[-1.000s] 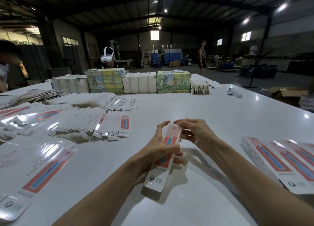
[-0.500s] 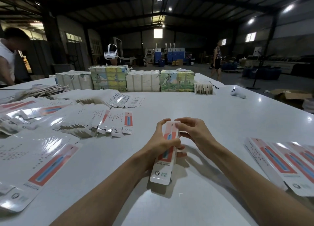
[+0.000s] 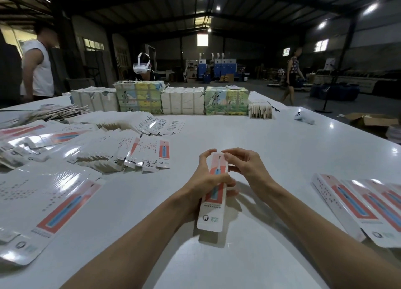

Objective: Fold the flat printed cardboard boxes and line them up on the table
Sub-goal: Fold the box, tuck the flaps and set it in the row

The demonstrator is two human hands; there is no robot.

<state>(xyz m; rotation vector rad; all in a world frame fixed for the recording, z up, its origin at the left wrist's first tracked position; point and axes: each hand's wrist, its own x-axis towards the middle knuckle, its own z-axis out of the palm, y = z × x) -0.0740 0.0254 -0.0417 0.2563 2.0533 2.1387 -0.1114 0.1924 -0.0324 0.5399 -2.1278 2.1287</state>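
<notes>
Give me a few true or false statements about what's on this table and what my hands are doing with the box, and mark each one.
1. The left hand and the right hand are both on the same box. True.
2. The folded boxes are lined up on the person's left. False: they lie on the right, and the flat boxes are spread on the left.
3. A white controller lies on the table, toward its far right. True.
4. The right hand grips the box's near end. False: its fingertips are at the far end, while the left hand wraps the middle.
</notes>
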